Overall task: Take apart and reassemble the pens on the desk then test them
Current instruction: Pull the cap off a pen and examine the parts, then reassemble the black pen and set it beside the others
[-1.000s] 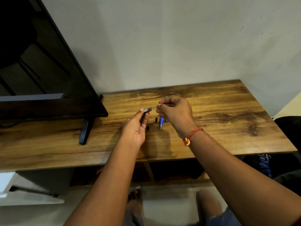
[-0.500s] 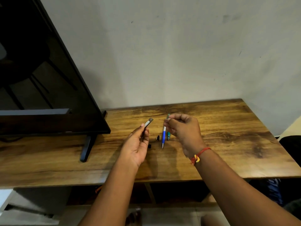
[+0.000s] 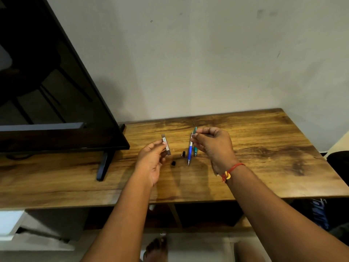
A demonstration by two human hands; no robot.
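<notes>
My left hand [image 3: 151, 159] holds a small flat grey case [image 3: 166, 144] upright between thumb and fingers, above the wooden desk [image 3: 264, 148]. My right hand [image 3: 213, 146] pinches a very thin dark stick [image 3: 188, 135] that points left from its fingertips. A blue pen [image 3: 189, 152] and a teal pen [image 3: 195, 148] lie side by side on the desk between and behind my hands, tips toward me. Two small black parts lie by them: one black part [image 3: 183, 154] beside the blue pen, another black part [image 3: 173, 163] nearer the front.
A large black TV screen [image 3: 47, 82] stands on the desk's left half, its stand foot [image 3: 103, 165] reaching toward the front. The wall runs right behind the desk. Shelves sit under the desktop, and a bare foot [image 3: 155, 248] shows on the floor.
My hands have drawn apart: the thin stick came out of the grey case, and the case now stands more upright in my left hand. The camera tilted up.
</notes>
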